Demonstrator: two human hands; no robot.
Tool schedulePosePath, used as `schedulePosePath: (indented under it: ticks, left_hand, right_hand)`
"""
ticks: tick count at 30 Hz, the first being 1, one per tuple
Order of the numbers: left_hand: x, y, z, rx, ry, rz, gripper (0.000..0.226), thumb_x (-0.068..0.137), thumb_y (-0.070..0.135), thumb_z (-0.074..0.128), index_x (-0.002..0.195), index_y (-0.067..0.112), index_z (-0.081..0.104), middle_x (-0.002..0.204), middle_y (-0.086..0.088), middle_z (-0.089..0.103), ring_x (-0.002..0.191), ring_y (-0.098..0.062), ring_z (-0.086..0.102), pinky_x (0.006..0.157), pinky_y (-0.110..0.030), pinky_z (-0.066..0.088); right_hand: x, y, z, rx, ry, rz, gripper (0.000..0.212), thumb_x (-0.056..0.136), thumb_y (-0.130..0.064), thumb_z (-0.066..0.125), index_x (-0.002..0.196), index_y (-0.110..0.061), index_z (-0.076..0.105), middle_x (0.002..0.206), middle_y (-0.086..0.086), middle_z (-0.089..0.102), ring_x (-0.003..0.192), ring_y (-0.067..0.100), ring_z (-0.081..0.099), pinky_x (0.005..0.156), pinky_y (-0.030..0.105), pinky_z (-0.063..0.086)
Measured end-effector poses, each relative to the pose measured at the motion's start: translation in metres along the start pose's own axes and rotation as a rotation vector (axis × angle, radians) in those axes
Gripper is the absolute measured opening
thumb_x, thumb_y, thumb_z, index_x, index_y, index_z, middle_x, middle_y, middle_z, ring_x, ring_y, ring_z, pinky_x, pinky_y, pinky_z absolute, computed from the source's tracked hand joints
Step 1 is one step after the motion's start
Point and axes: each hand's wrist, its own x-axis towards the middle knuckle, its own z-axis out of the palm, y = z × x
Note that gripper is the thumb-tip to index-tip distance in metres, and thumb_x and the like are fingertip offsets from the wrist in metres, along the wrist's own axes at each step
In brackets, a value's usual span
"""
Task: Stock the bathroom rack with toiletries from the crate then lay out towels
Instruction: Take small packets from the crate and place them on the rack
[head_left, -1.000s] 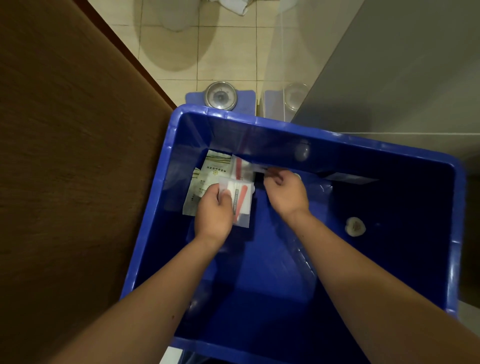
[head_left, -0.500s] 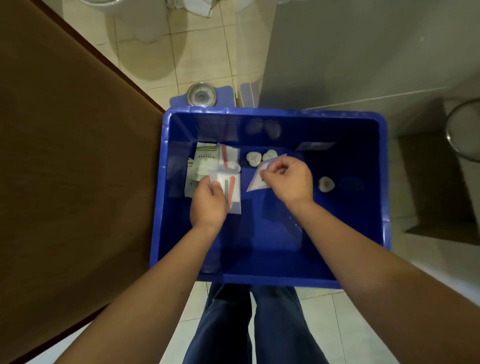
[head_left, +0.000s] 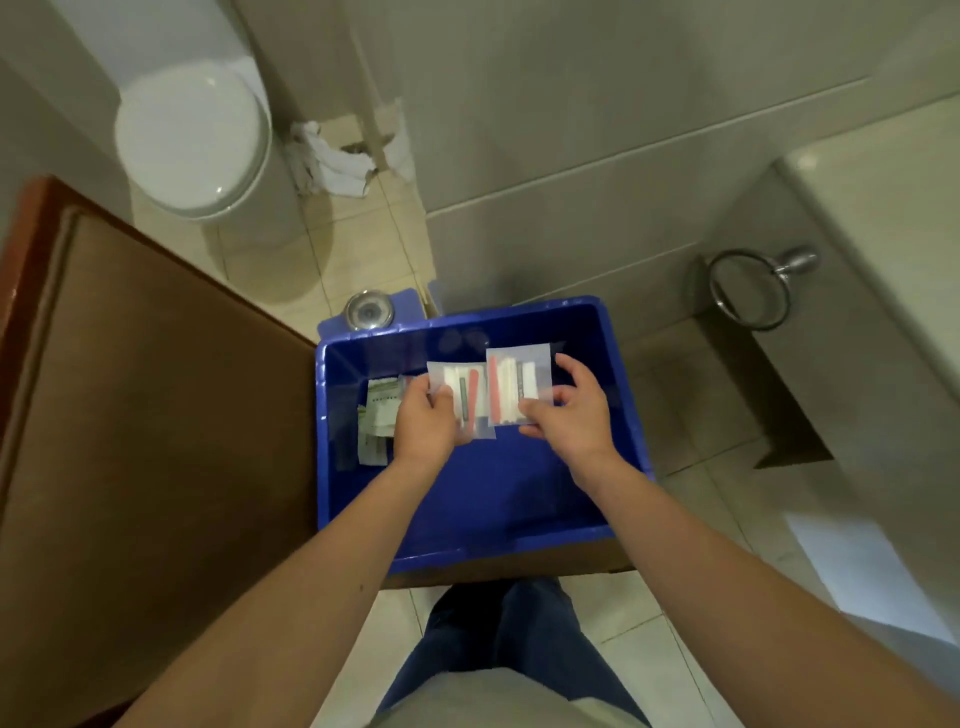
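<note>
Over the crate (head_left: 467, 519), packets (head_left: 465, 387) just past left grip (head_left: 426, 426), right grip (head_left: 569, 421).

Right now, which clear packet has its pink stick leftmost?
The packet in the right hand; the other packet, in the left hand, shows pink toward its right.

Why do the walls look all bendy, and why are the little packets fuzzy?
Head view: the wide-angle lens bows the straight lines on the wall. Head view: the left packet and right packet look soft, probably from motion. Head view: a pale glare spot sits on the toilet lid.
</note>
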Motion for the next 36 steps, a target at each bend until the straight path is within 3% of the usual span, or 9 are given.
schedulePosePath:
  ticks: [6, 9, 11, 13, 17, 24, 29, 33, 36]
  left_hand:
    - [-0.028, 0.055, 0.040, -0.019, -0.152, 0.160, 0.018, 0.101, 0.016, 0.039, 0.098, 0.024, 0.055, 0.099, 0.000, 0.064, 0.092, -0.017, 0.065, 0.061, -0.032, 0.059]
    - [-0.047, 0.078, 0.070, -0.052, -0.242, 0.170, 0.017, 0.100, 0.015, 0.043, 0.112, 0.017, 0.055, 0.102, -0.002, 0.065, 0.091, -0.016, 0.066, 0.054, -0.025, 0.056]
    - [-0.065, 0.093, 0.092, -0.079, -0.304, 0.167, 0.016, 0.099, 0.014, 0.047, 0.111, 0.017, 0.057, 0.104, -0.002, 0.066, 0.092, -0.017, 0.066, 0.058, -0.030, 0.058]
    - [-0.085, 0.106, 0.115, -0.080, -0.373, 0.173, 0.012, 0.096, 0.015, 0.053, 0.104, 0.021, 0.058, 0.103, -0.001, 0.067, 0.091, -0.017, 0.068, 0.065, -0.035, 0.060]
    - [-0.136, 0.126, 0.161, -0.053, -0.506, 0.188, 0.013, 0.089, 0.016, 0.066, 0.098, 0.023, 0.060, 0.089, 0.005, 0.070, 0.078, -0.009, 0.070, 0.058, -0.027, 0.058]
    - [-0.241, 0.131, 0.252, 0.046, -0.628, 0.227, 0.025, 0.089, 0.007, 0.064, 0.112, 0.008, 0.054, 0.108, -0.015, 0.067, 0.096, -0.032, 0.068, 0.081, -0.049, 0.057]
    - [-0.313, 0.126, 0.314, 0.050, -0.729, 0.293, 0.018, 0.091, 0.003, 0.058, 0.107, 0.010, 0.054, 0.100, -0.011, 0.066, 0.080, -0.021, 0.067, 0.062, -0.031, 0.060]
    - [-0.364, 0.126, 0.361, 0.130, -0.804, 0.360, 0.023, 0.092, 0.009, 0.059, 0.114, 0.012, 0.053, 0.108, -0.009, 0.065, 0.083, -0.017, 0.065, 0.059, -0.026, 0.056]
    - [-0.399, 0.130, 0.394, 0.138, -0.891, 0.396, 0.020, 0.091, 0.008, 0.059, 0.109, 0.014, 0.053, 0.105, -0.005, 0.063, 0.082, -0.013, 0.065, 0.055, -0.022, 0.055]
  right_hand:
    - [-0.026, -0.032, -0.057, 0.098, 0.072, -0.035, 0.019, 0.088, -0.004, 0.065, 0.104, -0.015, 0.064, 0.101, 0.005, 0.071, 0.087, 0.016, 0.071, 0.062, 0.026, 0.059]
    - [-0.041, -0.043, -0.091, 0.165, 0.119, -0.041, 0.016, 0.087, -0.004, 0.066, 0.101, -0.012, 0.063, 0.096, 0.007, 0.071, 0.079, 0.015, 0.072, 0.062, 0.029, 0.060]
    - [-0.052, -0.048, -0.116, 0.200, 0.180, -0.056, 0.015, 0.087, -0.002, 0.066, 0.094, -0.015, 0.062, 0.090, 0.005, 0.071, 0.068, 0.009, 0.071, 0.053, 0.024, 0.057]
    - [-0.063, -0.050, -0.143, 0.204, 0.236, -0.063, 0.015, 0.086, -0.004, 0.066, 0.094, -0.017, 0.062, 0.089, 0.002, 0.071, 0.070, 0.008, 0.071, 0.054, 0.023, 0.057]
    - [-0.089, -0.046, -0.207, 0.184, 0.331, -0.072, 0.016, 0.084, -0.012, 0.071, 0.092, -0.023, 0.063, 0.088, -0.003, 0.071, 0.077, 0.010, 0.070, 0.063, 0.029, 0.060]
    - [-0.150, -0.025, -0.324, 0.166, 0.433, -0.086, 0.014, 0.081, -0.013, 0.073, 0.087, -0.020, 0.062, 0.086, -0.001, 0.071, 0.073, 0.012, 0.067, 0.052, 0.024, 0.051]
    - [-0.197, -0.006, -0.402, 0.128, 0.535, -0.126, 0.011, 0.079, -0.013, 0.073, 0.084, -0.016, 0.064, 0.085, 0.005, 0.070, 0.067, 0.015, 0.061, 0.048, 0.023, 0.046]
    - [-0.233, 0.007, -0.463, 0.126, 0.658, -0.140, 0.011, 0.077, -0.017, 0.076, 0.082, -0.014, 0.066, 0.085, 0.005, 0.069, 0.075, 0.020, 0.062, 0.065, 0.035, 0.050]
    - [-0.258, 0.016, -0.504, 0.179, 0.728, -0.149, 0.017, 0.078, -0.018, 0.075, 0.091, -0.011, 0.066, 0.084, 0.002, 0.067, 0.079, 0.019, 0.063, 0.066, 0.034, 0.053]
